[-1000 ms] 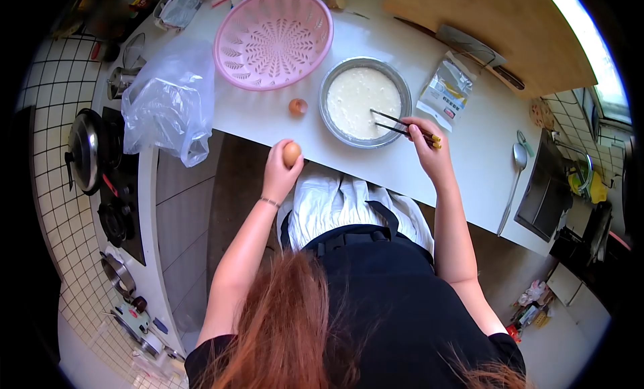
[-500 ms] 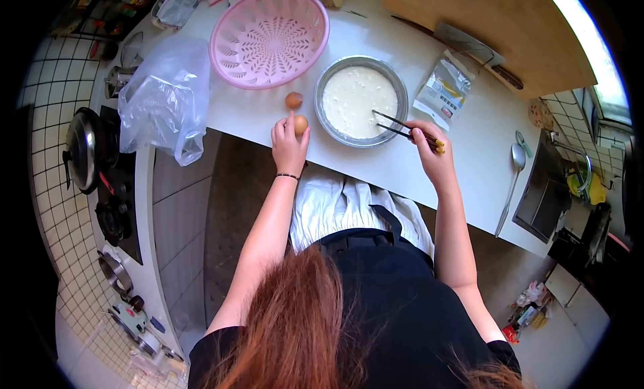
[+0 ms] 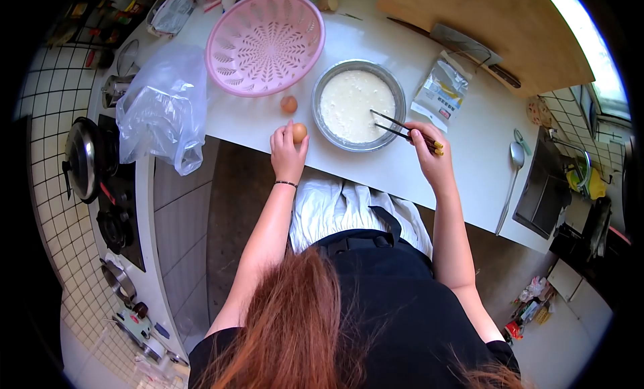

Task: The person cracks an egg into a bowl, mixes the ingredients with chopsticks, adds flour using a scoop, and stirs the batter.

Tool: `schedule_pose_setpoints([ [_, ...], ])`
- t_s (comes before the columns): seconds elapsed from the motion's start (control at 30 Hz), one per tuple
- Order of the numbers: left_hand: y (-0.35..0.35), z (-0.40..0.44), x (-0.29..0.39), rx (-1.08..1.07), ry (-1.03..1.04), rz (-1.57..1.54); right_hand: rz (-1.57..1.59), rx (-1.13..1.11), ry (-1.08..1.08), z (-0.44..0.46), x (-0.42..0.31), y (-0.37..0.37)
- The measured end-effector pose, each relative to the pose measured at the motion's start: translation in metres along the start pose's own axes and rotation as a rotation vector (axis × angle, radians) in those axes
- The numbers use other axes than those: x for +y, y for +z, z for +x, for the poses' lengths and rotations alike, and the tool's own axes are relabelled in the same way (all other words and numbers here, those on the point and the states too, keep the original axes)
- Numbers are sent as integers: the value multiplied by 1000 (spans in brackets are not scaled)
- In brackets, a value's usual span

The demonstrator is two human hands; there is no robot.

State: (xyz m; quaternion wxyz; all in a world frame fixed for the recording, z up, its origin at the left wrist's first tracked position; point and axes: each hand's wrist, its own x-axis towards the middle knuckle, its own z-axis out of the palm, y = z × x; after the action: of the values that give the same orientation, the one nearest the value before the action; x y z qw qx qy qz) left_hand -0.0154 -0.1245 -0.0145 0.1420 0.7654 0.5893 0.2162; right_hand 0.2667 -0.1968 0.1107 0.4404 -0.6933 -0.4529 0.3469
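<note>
My left hand (image 3: 288, 154) has its fingers around a brown egg (image 3: 299, 133) at the counter's front edge. Just behind it lies a brown eggshell piece (image 3: 289, 104). A metal bowl (image 3: 320, 124) to the right holds a pale, lumpy batter (image 3: 355, 104). My right hand (image 3: 431, 154) is closed on dark chopsticks (image 3: 396, 125) with yellowish ends, their tips in the batter at the bowl's right side.
A pink colander (image 3: 268, 47) and a clear plastic bag (image 3: 164, 104) are at the left. Right of the bowl are a packet (image 3: 442, 90), a cleaver (image 3: 463, 43), a wooden board (image 3: 496, 27), a long spoon (image 3: 511, 181) and the sink (image 3: 542, 184). The stove (image 3: 121, 201) is far left.
My left hand has moved forward and right with the egg, from off the counter's edge to beside the eggshell. My right hand has barely moved, still with the chopsticks in the batter.
</note>
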Motion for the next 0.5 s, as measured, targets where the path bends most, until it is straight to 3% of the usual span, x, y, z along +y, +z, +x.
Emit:
schedule_pose_setpoints([
  [0.3, 4, 1, -7, 8, -14, -94, 26, 6, -2, 0, 6, 6],
  [0.4, -16, 6, 6, -61, -387, -528, 2, 0, -16, 1, -3, 6],
  [0.5, -35, 16, 19, -21, -458, -988, -26, 15, -35, 2, -9, 8],
])
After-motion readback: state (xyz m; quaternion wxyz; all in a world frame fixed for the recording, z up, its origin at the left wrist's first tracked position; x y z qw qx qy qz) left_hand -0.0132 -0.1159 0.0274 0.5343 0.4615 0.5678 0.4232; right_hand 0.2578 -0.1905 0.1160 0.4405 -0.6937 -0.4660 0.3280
